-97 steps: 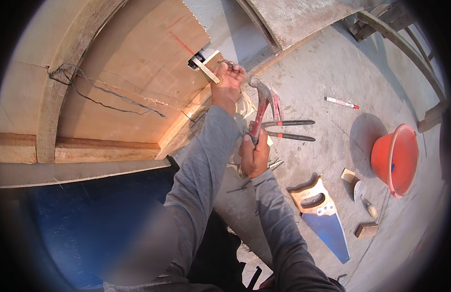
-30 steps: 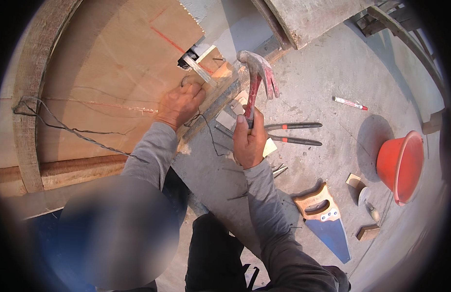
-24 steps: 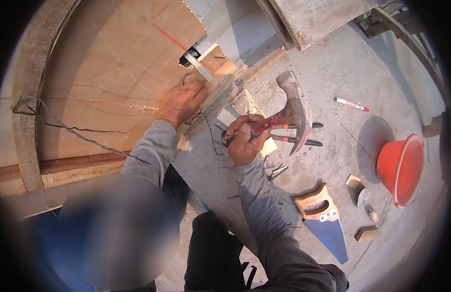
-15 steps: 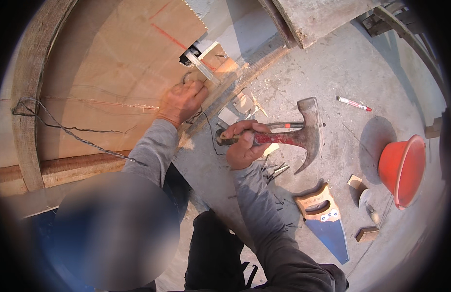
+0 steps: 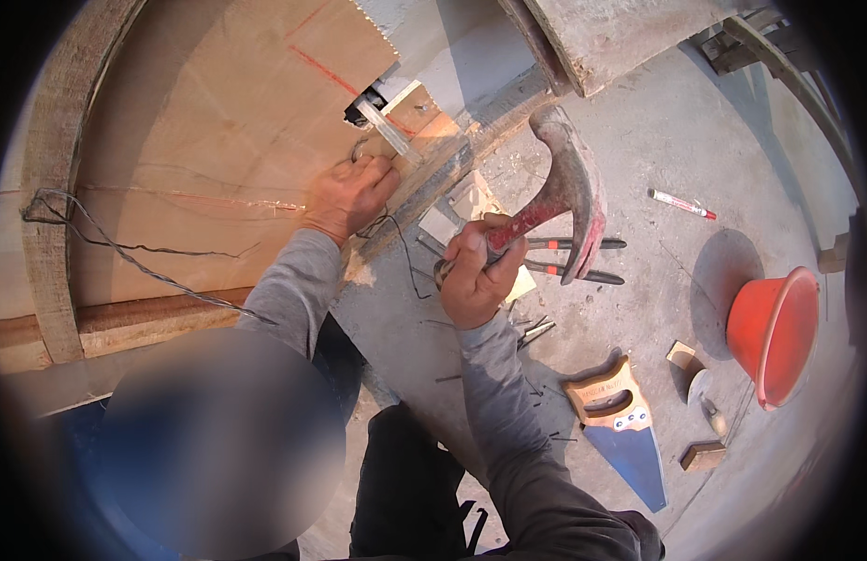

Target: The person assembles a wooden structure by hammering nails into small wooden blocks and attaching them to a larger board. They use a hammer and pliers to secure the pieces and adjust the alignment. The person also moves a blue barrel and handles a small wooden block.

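Observation:
My right hand [image 5: 478, 271] is wrapped round the handle of a claw hammer [image 5: 576, 187] with a worn red neck, its head raised above the floor. My left hand [image 5: 351, 196] rests against a plywood panel [image 5: 200, 140], fingers pinched together; what they hold is hidden. A thin dark wire [image 5: 396, 224] shows beside that hand, and a small curl of it appears by the fingertips. A pale wood strip [image 5: 385, 129] sticks out of a dark cut-out just above. Pliers with black and red handles [image 5: 583, 275] lie on the floor beyond the hammer.
On the concrete floor lie a handsaw [image 5: 625, 439], a red-capped marker [image 5: 681, 204], loose nails [image 5: 536, 332] and wood offcuts [image 5: 703, 456]. An orange bucket [image 5: 775, 337] stands at the right. Twisted wire [image 5: 125, 248] hangs across the panel from a wooden batten [image 5: 55, 187].
The hammer has swung upward and its head has turned, uncovering more of the pliers. My right hand has shifted slightly. My left hand stays in place at the panel.

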The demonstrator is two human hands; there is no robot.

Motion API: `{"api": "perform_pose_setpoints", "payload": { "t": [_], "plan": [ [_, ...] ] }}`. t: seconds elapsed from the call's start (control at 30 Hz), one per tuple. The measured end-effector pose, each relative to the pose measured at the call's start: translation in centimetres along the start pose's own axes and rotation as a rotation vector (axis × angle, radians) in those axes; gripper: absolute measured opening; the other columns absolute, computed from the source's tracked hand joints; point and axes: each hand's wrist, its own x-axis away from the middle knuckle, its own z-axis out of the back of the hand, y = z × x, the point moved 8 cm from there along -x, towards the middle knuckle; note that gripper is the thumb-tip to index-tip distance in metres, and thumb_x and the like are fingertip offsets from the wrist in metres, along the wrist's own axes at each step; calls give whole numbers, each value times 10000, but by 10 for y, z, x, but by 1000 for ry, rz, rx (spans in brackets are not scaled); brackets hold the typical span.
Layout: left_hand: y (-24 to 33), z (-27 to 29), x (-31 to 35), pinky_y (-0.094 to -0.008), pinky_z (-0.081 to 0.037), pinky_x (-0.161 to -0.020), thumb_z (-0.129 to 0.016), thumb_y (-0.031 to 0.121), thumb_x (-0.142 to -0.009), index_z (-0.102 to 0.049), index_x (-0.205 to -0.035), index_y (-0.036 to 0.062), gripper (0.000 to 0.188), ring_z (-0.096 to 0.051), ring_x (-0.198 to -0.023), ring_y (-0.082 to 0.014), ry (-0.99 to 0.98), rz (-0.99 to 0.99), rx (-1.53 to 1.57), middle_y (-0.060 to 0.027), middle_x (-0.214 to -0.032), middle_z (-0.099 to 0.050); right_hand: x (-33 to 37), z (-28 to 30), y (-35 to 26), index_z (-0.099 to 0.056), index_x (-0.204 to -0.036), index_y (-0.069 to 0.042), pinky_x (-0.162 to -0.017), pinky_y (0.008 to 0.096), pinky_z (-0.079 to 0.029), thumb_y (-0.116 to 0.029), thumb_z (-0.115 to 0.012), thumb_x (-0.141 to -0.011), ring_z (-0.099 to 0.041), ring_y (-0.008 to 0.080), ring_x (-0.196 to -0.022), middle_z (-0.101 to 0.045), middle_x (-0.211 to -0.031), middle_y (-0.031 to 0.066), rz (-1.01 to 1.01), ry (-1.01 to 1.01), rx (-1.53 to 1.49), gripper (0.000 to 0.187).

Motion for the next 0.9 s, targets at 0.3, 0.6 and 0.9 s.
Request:
{"api": "perform_pose_setpoints", "payload": {
  "t": [0.3, 0.6, 0.9],
  "plan": [
    [-1, -11, 4, -306, -502, -636, -647, 118, -729, -647, -901, 154, 175, -632, -848, -137, -99, 6, -16, 38, -946, -603, 6, -10, 32, -486, -1104, 14, -518, 334, -438, -131, -547, -978, -590, 196, -592, -597, -713, 125, -42, -151, 243, 202],
    [3, -7, -4, -284, -511, -640, -612, 152, -750, -610, -818, 146, 67, -612, -798, -132, -38, -41, 21, 11, -855, -557, 4, -30, 64, -467, -1012, -17, -615, 468, -469, -138, -558, -956, -615, 447, -736, -598, -762, 235, -202, -346, 265, 161],
    [-3, -17, 7, -333, -530, -688, -639, 97, -762, -641, -952, 118, 191, -640, -865, -208, -248, 57, 96, -42, -946, -620, -23, 71, 4, -490, -1131, 75, -547, 495, -464, -182, -576, -942, -627, 438, -620, -618, -640, 236, -224, -615, 819, 330]
  ]
}}
